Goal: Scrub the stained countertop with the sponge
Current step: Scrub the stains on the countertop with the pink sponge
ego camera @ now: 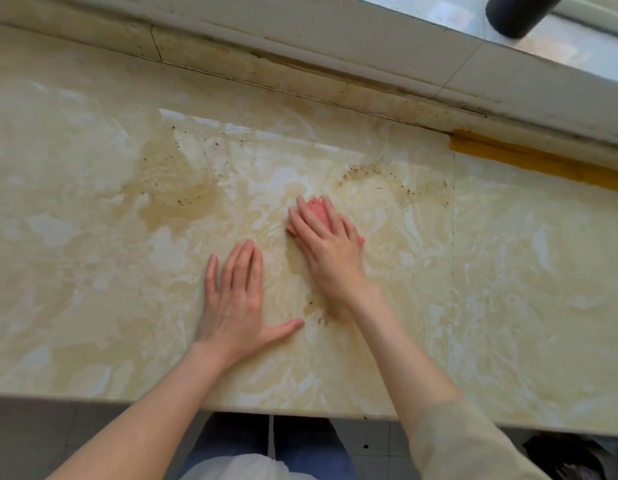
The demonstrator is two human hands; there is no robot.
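Head view shows the right hand [330,249] pressed flat on the pink sponge [318,211], fingers [309,220] spread over it and pinning it to the surface [92,237]. The left hand [236,299] lies open and empty just beside it. The brown stain ring [376,183] lies just beyond the sponge, toward the wall, nearer the right hand.
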